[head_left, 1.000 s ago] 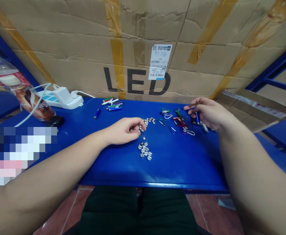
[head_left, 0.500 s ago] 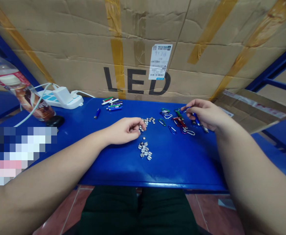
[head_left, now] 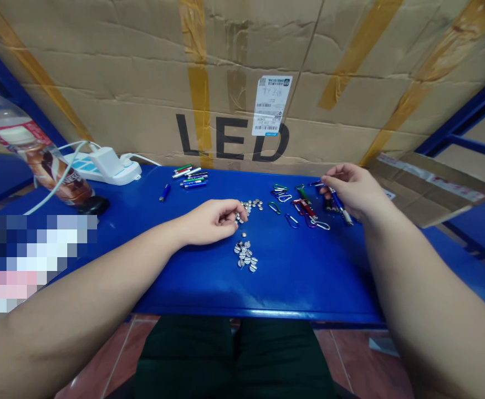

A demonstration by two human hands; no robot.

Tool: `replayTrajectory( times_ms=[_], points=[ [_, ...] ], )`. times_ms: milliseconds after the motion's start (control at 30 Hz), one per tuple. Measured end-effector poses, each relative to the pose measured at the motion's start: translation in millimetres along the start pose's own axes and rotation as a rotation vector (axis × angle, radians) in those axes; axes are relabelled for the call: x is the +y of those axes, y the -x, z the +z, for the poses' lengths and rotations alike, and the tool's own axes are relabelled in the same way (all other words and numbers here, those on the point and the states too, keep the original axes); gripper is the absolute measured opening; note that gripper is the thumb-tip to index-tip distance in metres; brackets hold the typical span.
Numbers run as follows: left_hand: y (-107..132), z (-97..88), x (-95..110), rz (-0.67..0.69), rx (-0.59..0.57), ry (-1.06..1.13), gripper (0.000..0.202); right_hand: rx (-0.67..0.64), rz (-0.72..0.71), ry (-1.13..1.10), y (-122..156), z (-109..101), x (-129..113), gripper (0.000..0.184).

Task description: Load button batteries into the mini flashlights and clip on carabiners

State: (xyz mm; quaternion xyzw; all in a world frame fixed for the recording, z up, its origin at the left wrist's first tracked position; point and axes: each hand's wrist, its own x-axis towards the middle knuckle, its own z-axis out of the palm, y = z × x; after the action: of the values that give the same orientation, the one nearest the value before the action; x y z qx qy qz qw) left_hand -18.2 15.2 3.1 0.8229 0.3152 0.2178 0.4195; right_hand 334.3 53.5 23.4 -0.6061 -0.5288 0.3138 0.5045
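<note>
Here's my right hand (head_left: 352, 191), fingers bunched at the top of a blue tube (head_left: 340, 206) that slants down below them; whether they truly grip it, I can't tell. Just left of that grip sit a red tube (head_left: 307, 209) and a scatter of clips (head_left: 291, 220), so sideways room is tight. Behind it, the big carton (head_left: 126, 83) walls off the back edge. Toward me, a broad stretch of blue table (head_left: 309, 277) runs to the front edge. My left hand (head_left: 213, 223) rests half-curled, contents hidden, metal discs (head_left: 246, 256) just nearer me, beside its fingers.
</note>
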Motion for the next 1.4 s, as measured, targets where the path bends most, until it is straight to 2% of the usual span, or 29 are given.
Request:
replayTrajectory(
  times_ms=[200,500,633,900,1067,1167,1267,1333,1400],
  points=[
    [0.2,-0.6,0.5,-0.001,-0.004,-0.014,0.022,-0.012,0.088,0.055,-4.2,-3.2,6.0,0.019],
    [0.3,0.5,3.5,-0.012,-0.001,-0.002,0.021,-0.067,0.094,0.464,-1.8,2.9,8.1,0.009],
    [0.1,0.6,3.3,-0.008,-0.002,-0.007,0.021,-0.102,0.039,0.6,-3.3,5.2,6.3,0.018],
    [0.1,-0.6,1.5,-0.013,-0.001,-0.015,0.021,-0.205,-0.084,0.536,-3.7,5.2,7.7,0.014],
    [0.0,-0.3,3.3,-0.012,0.019,-0.051,0.021,-0.238,-0.152,0.674,-4.9,3.2,8.5,0.02],
    [-1.1,-4.4,4.0,0.032,0.15,-0.192,0.02,-0.208,-0.208,0.747,-1.5,7.0,8.1,0.025],
    [-1.6,-16.3,-0.2,0.079,0.367,-0.409,0.021,-0.19,-0.304,0.755,6.4,15.2,6.2,0.024],
    [-0.3,-28.6,-6.9,-0.025,0.549,-0.53,0.023,-0.255,-0.365,0.725,13.2,21.5,3.7,0.022],
    [2.7,-42.4,-16.4,-0.218,0.674,-0.655,0.027,-0.33,-0.426,0.678,19.6,26.9,0.5,0.02]
  ],
)
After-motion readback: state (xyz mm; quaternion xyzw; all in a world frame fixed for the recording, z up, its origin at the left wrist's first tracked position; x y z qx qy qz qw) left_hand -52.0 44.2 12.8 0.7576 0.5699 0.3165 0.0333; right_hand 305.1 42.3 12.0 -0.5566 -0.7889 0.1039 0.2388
